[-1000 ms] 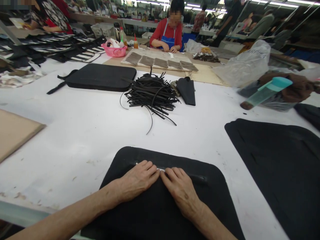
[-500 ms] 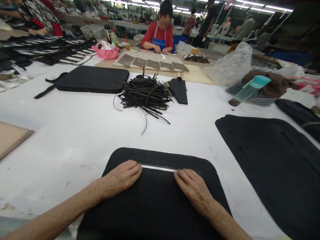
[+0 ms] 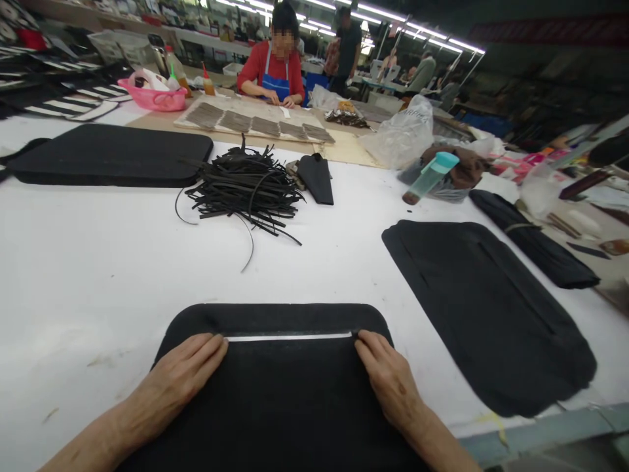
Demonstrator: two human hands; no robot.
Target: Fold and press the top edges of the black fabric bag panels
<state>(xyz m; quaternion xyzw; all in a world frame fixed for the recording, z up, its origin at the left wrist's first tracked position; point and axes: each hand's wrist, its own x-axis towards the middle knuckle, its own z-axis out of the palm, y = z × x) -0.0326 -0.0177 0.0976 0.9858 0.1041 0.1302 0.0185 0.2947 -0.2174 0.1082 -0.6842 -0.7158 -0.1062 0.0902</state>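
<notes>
A black fabric panel with rounded corners lies flat in front of me. Across its upper part runs a narrow white strip; whether this is tape or a slit showing white beneath, I cannot tell. At the strip's left end, my left hand is closed, its bent fingers pressed together on the black material. My right hand is closed in the same way at the right end, thumb and fingertips on the panel. The fingertips' undersides are hidden.
A pile of thin black strips lies beyond the panel on the white tabletop. Black panels lie at left and right. A teal-capped bottle rests by plastic bags. Across the table a person handles small pieces.
My left hand has moved left along the white strip, so more of it shows between my hands. My right hand sits at its right end. The view has swung to the right.
</notes>
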